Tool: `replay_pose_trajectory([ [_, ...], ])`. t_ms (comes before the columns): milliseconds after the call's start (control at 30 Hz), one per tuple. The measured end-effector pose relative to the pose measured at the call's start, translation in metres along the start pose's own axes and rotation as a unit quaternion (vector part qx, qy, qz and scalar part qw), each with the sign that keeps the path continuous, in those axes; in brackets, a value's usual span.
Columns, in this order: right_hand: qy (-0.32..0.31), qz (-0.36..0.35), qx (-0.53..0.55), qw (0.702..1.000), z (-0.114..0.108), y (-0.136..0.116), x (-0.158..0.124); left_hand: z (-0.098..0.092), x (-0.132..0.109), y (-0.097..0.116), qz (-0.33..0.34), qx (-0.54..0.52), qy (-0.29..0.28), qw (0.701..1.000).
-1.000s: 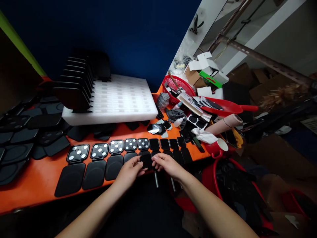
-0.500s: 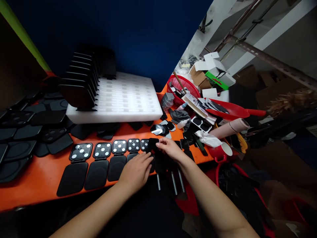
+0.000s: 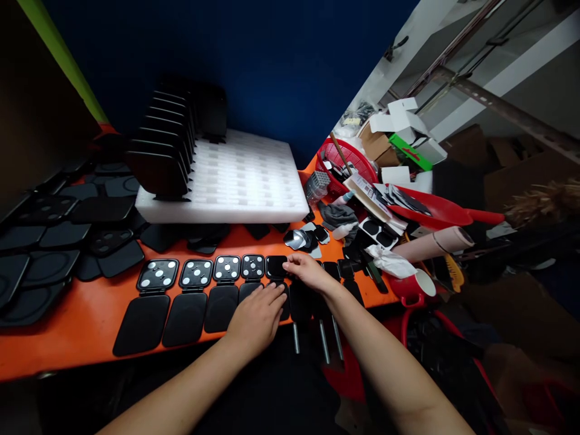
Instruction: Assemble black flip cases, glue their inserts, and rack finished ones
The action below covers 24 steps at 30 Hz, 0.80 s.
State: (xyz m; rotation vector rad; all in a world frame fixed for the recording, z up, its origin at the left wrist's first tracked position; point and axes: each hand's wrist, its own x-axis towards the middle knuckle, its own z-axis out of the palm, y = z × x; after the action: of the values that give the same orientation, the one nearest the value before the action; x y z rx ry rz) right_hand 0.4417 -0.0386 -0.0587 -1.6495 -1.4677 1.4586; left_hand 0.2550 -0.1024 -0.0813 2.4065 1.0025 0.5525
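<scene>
A row of open black hinged cases (image 3: pixel 194 287) lies along the front of the orange table (image 3: pixel 67 338); several upper halves show white dots. My left hand (image 3: pixel 256 314) lies flat, fingers stretched out, on the lower half of a case near the row's right end. My right hand (image 3: pixel 308 270) pinches the edge of a small black square pad (image 3: pixel 275 266) set over the upper half of that case, hiding any dots there.
A white foam tray (image 3: pixel 235 184) holds upright black plates (image 3: pixel 165 145) behind the row. Loose black case parts (image 3: pixel 49 241) cover the left. At right lie a red basket (image 3: pixel 339 160), a red cup (image 3: pixel 414 287), a paper roll (image 3: pixel 435 243), and cartons.
Both hands held the black pad near the table's edge a second ago. My right hand carried it forward onto the case's upper half, and my left hand let go and flattened on the lower half.
</scene>
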Motion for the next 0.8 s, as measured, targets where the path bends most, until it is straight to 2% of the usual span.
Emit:
replay_pose_trajectory([
  [200,0.034,0.011,0.043,0.998,0.002,-0.0046,-0.0033,0.0005,-0.0008,-0.0003,-0.001,0.001,0.003,1.0],
  [367,0.013,-0.006,-0.009,1.0,0.0025,-0.0027,-0.0011,0.0004,-0.0008,-0.0004,-0.004,-0.002,0.0,1.0],
  [600,0.022,0.0,0.022,0.999,0.0019,0.0007,0.0001,0.0014,-0.0008,-0.001,-0.003,-0.016,0.012,1.0],
  [800,0.006,-0.017,-0.036,0.999,0.0036,0.0009,0.0017,0.001,-0.0014,-0.0008,-0.003,-0.004,0.008,1.0],
])
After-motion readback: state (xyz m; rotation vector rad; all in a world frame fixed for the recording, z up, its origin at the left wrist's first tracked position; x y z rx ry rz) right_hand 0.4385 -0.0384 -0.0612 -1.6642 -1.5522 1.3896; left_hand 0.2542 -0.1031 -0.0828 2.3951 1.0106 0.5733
